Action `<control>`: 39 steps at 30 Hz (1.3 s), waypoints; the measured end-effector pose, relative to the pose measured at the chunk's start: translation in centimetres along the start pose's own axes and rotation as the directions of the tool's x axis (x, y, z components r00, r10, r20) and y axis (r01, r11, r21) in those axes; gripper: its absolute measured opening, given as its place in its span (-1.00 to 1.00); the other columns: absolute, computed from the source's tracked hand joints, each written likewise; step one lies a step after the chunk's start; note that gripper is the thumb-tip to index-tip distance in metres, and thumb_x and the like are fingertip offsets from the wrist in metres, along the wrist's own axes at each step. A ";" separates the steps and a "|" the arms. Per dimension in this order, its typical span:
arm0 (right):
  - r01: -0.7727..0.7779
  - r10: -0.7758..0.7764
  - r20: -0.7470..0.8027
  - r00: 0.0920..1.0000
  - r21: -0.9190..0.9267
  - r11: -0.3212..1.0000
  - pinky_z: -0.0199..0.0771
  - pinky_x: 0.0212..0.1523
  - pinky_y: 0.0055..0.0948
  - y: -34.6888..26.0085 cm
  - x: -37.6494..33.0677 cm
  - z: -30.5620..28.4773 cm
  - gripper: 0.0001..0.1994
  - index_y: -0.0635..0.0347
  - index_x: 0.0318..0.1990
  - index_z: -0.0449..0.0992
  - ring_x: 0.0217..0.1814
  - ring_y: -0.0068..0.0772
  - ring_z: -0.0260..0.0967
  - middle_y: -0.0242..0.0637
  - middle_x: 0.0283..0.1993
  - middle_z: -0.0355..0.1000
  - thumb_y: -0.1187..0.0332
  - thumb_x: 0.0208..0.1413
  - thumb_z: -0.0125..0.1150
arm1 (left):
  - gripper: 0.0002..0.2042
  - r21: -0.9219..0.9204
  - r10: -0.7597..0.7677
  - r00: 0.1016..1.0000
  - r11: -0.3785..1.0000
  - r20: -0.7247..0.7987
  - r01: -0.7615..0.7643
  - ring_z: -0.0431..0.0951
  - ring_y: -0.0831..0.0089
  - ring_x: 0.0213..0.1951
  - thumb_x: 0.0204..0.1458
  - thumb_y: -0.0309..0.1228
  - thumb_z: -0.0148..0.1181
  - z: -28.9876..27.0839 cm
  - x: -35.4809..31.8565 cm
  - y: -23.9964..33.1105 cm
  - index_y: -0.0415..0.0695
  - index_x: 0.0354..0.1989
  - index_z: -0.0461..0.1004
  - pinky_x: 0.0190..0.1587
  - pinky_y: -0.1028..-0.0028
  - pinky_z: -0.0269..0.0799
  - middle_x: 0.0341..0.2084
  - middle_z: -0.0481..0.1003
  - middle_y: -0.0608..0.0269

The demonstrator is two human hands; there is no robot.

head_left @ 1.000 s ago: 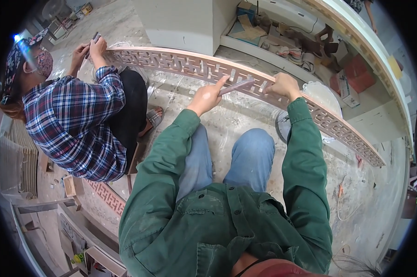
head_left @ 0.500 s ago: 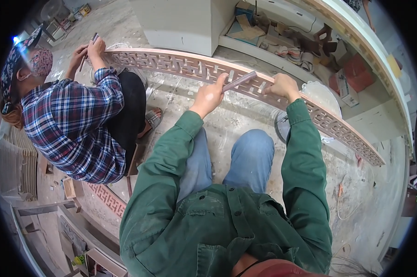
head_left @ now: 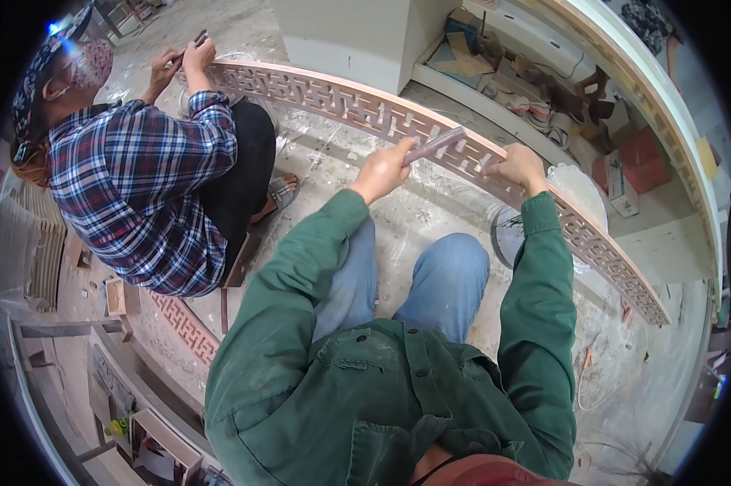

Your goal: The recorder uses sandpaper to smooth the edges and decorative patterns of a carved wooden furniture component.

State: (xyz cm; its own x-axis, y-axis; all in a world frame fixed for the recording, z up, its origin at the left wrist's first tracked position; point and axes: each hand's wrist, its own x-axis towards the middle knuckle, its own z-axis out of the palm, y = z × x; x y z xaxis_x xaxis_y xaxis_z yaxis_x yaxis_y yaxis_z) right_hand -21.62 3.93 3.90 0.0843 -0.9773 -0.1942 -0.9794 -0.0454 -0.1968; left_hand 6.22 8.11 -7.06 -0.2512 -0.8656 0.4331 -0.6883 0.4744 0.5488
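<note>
A long, narrow pinkish lattice panel (head_left: 333, 101) with cut-out fretwork runs across in front of me, on edge, from the co-worker to the right. My left hand (head_left: 385, 170) is closed round one end of a flat, purple-grey stick (head_left: 440, 143). The stick's free end points right and overlaps the middle of the panel. My right hand (head_left: 519, 168) is closed on the panel a little further right, with fingers curled at its openings. Whether a small thing is also pinched there, I cannot tell.
To the left, a co-worker in a plaid shirt (head_left: 138, 178) sits holding a dark stick at the panel's far end. A round whitish stand (head_left: 582, 194) is behind the panel. A cluttered cabinet (head_left: 535, 89) stands beyond; wooden frames (head_left: 57, 330) lie lower left.
My left hand has shifted slightly right with the stick along the panel. The whole view has also turned a little; my right hand keeps its place on the panel.
</note>
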 end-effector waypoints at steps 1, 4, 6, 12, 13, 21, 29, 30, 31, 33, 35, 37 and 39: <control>0.006 -0.006 0.000 1.000 -0.002 1.000 0.45 -0.19 -0.32 0.0 0.2 -0.1 -0.58 0.13 -0.37 0.66 -0.24 -0.18 0.52 -0.17 -0.35 0.57 0.03 -0.37 0.47 | -0.51 0.002 -0.004 1.000 1.000 -0.005 0.004 0.53 -0.05 -0.44 -0.07 -0.45 0.14 0.1 -0.4 -1.0 0.05 0.10 0.22 -0.39 0.04 0.38 -0.59 0.48 -0.02; 0.019 -0.019 0.015 1.000 -0.016 1.000 0.45 -0.20 -0.31 0.0 0.2 -0.2 -0.56 0.14 -0.36 0.66 -0.24 -0.17 0.52 -0.15 -0.35 0.57 0.02 -0.38 0.47 | -0.34 -0.026 -0.147 0.989 0.989 -0.015 0.146 0.52 -0.06 -0.45 -0.10 -0.50 0.13 -0.4 -1.7 -3.4 0.03 0.25 0.06 -0.39 0.05 0.39 -0.58 0.49 -0.05; 0.017 -0.017 0.009 1.000 -0.017 1.000 0.44 -0.21 -0.30 -0.4 0.5 -0.4 -0.55 0.14 -0.35 0.66 -0.25 -0.15 0.52 -0.13 -0.35 0.56 0.02 -0.39 0.47 | -0.28 -0.012 -0.166 0.986 0.986 -0.029 0.165 0.52 -0.06 -0.46 -0.11 -0.50 0.13 -1.0 -1.0 -4.6 0.03 0.30 -0.01 -0.39 0.06 0.38 -0.58 0.49 -0.04; 0.016 -0.016 0.006 1.000 -0.017 1.000 0.44 -0.22 -0.31 -0.3 0.5 -0.1 -0.58 0.11 -0.37 0.67 -0.27 -0.18 0.52 -0.15 -0.38 0.56 0.02 -0.37 0.47 | -0.14 -0.077 -0.169 0.986 0.983 -0.010 0.167 0.51 -0.05 -0.46 -0.13 -0.51 0.16 -0.2 -0.8 -6.2 0.05 0.38 -0.17 -0.38 0.08 0.37 -0.57 0.48 0.02; 0.020 -0.020 0.003 1.000 -0.006 1.000 0.44 -0.23 -0.32 -0.3 0.5 -0.1 -0.60 0.10 -0.38 0.67 -0.29 -0.19 0.52 -0.17 -0.40 0.56 0.02 -0.37 0.47 | -0.13 -0.124 -0.181 0.983 0.976 -0.016 0.178 0.51 -0.04 -0.46 -0.13 -0.50 0.17 0.1 -0.9 -6.5 0.05 0.39 -0.17 -0.37 0.09 0.37 -0.57 0.48 0.02; 0.008 -0.008 0.021 1.000 0.001 1.000 0.44 -0.34 -0.39 -0.9 0.3 -0.4 -0.70 0.03 -0.47 0.68 -0.45 -0.33 0.52 -0.29 -0.56 0.54 0.05 -0.33 0.44 | -0.16 -0.194 -0.225 0.974 0.956 0.004 0.221 0.52 -0.03 -0.39 -0.13 -0.48 0.16 0.6 -0.5 -7.8 0.15 0.38 -0.09 -0.32 0.11 0.39 -0.53 0.49 0.04; 0.032 -0.031 -0.025 0.999 0.017 0.999 0.44 -0.38 -0.41 -0.1 0.7 0.1 -0.72 0.04 -0.49 0.68 -0.50 -0.36 0.51 -0.32 -0.60 0.52 0.07 -0.32 0.43 | -0.29 -0.159 -0.170 0.982 0.975 -0.078 0.156 0.53 0.02 -0.42 -0.10 -0.49 0.11 0.4 -1.6 -5.9 0.22 0.31 0.09 -0.37 0.14 0.39 -0.54 0.48 0.04; 0.024 -0.024 0.000 1.000 0.027 0.999 0.43 -0.38 -0.41 0.0 0.8 -0.1 -0.72 0.05 -0.49 0.68 -0.50 -0.36 0.51 -0.32 -0.60 0.52 0.07 -0.32 0.43 | -0.31 -0.248 -0.178 0.982 0.956 -0.061 0.158 0.53 0.04 -0.44 -0.09 -0.49 0.10 0.6 -1.7 -5.4 0.24 0.30 0.12 -0.38 0.16 0.38 -0.55 0.47 0.05; 0.013 -0.014 0.024 1.000 0.036 0.999 0.43 -0.38 -0.40 0.1 0.8 -0.2 -0.72 0.06 -0.50 0.68 -0.50 -0.36 0.51 -0.31 -0.59 0.52 0.08 -0.32 0.43 | -0.31 -0.253 -0.176 0.983 0.955 -0.057 0.157 0.53 0.04 -0.44 -0.09 -0.49 0.10 0.7 -1.3 -5.1 0.24 0.30 0.12 -0.38 0.16 0.38 -0.55 0.47 0.05; 0.008 -0.008 0.030 1.000 0.019 1.000 0.43 -0.38 -0.40 -0.4 0.5 -0.4 -0.72 0.07 -0.50 0.67 -0.49 -0.37 0.51 -0.31 -0.60 0.52 0.08 -0.32 0.43 | -0.30 -0.368 -0.227 0.971 0.911 -0.074 0.185 0.53 0.11 -0.48 -0.09 -0.50 0.11 0.7 -0.2 -4.5 0.29 0.30 0.12 -0.40 0.22 0.38 -0.61 0.43 0.08; 0.004 -0.004 0.032 0.999 0.004 1.000 0.43 -0.38 -0.39 -0.7 0.3 -0.6 -0.72 0.07 -0.51 0.67 -0.49 -0.37 0.51 -0.31 -0.60 0.52 0.08 -0.33 0.43 | -0.27 -0.391 -0.266 0.964 0.885 0.020 0.253 0.56 0.23 -0.41 -0.10 -0.49 0.15 1.2 0.6 -4.3 0.15 0.34 0.10 -0.32 0.34 0.43 -0.49 0.49 0.09; -0.006 0.005 0.035 0.999 0.019 1.000 0.43 -0.39 -0.39 -1.4 0.3 -0.5 -0.71 0.08 -0.53 0.66 -0.49 -0.36 0.51 -0.30 -0.61 0.51 0.08 -0.33 0.43 | -0.28 -0.572 -0.201 0.968 0.816 -0.148 0.082 0.53 0.41 -0.33 -0.08 -0.46 0.17 2.3 0.7 -5.2 0.02 0.35 0.10 -0.23 0.40 0.42 -0.20 0.53 0.06; 0.024 -0.024 -0.005 1.000 0.003 1.000 0.43 -0.38 -0.40 -1.2 0.5 -0.1 -0.71 0.08 -0.53 0.66 -0.49 -0.35 0.51 -0.30 -0.61 0.52 0.08 -0.33 0.43 | -0.28 -0.536 -0.173 0.964 0.843 -0.204 0.038 0.51 0.43 -0.25 -0.08 -0.45 0.18 3.0 0.9 -5.6 -0.03 0.35 0.09 -0.17 0.43 0.41 -0.10 0.49 0.08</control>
State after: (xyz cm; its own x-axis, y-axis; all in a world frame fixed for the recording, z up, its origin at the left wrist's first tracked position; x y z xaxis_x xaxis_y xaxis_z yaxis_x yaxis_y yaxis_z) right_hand -20.45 3.48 4.19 0.1069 -0.9770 -0.1847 -0.9766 -0.0684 -0.2038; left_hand 7.74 4.17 -11.89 0.0156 -0.8834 0.4684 -0.2253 0.4533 0.8624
